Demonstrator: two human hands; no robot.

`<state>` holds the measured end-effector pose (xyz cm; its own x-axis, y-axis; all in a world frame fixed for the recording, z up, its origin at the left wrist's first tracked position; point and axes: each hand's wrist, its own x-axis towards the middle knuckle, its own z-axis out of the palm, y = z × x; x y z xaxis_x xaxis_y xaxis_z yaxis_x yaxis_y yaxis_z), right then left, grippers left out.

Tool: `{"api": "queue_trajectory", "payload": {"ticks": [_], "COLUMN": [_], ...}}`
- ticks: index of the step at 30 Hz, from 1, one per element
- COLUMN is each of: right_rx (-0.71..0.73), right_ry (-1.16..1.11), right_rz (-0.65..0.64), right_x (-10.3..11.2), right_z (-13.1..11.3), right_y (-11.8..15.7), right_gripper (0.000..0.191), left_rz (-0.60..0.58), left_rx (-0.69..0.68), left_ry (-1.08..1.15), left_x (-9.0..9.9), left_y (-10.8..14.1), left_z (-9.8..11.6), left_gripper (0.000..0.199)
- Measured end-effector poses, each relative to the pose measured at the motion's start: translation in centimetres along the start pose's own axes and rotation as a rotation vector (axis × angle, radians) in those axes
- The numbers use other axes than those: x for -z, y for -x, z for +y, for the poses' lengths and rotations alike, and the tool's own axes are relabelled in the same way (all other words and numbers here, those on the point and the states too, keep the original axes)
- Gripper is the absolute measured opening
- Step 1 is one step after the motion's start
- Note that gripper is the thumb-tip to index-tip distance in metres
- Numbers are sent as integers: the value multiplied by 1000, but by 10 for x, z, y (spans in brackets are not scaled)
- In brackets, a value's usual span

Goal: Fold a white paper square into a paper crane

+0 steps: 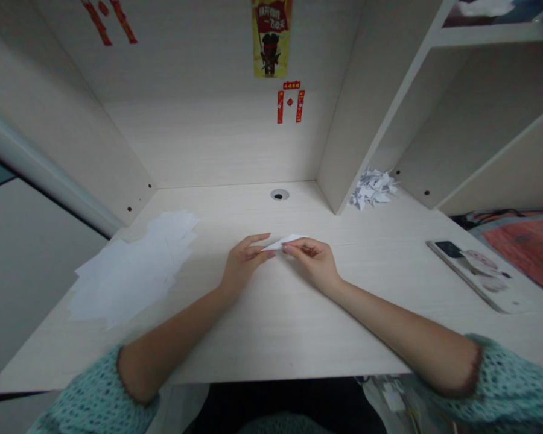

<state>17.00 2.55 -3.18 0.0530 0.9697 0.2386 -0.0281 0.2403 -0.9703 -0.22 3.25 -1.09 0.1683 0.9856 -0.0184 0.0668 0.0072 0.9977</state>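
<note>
A small folded piece of white paper (276, 245), narrow and pointed at its left end, is held just above the middle of the desk. My right hand (314, 259) pinches it between thumb and fingertips, covering part of its lower edge. At the paper's left tip, my left hand (244, 259) grips with the thumb and a bent finger, while its index finger is stretched out above. To the left lies a spread stack of white paper sheets (136, 271). A heap of small folded white paper pieces (373, 188) sits at the back right, beside the upright panel.
A phone (475, 274) lies on the right of the desk (271, 337), near a reddish cloth (525, 244). An upright panel (366, 108) divides the back. A round cable hole (279, 194) is near the back wall, which carries red stickers (291, 102).
</note>
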Motion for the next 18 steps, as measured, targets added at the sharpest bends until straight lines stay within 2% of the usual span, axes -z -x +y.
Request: {"api": "queue_trajectory", "payload": {"ticks": [5, 9, 18], "right_rx": [21, 26, -9], "right_ry": [21, 26, -51], "right_rz": [-29, -53, -67], "right_x": [-1, -1, -2], "right_z": [2, 3, -1], "right_y": [2, 3, 4], "right_gripper": [14, 15, 15], "left_rz": [-26, 1, 59], "left_rx": [27, 25, -24], "left_ry": [32, 59, 35], "left_x": [-3, -4, -5], "left_y": [1, 1, 5], "left_z": [-8, -10, -8], "left_gripper": [46, 47, 34]}}
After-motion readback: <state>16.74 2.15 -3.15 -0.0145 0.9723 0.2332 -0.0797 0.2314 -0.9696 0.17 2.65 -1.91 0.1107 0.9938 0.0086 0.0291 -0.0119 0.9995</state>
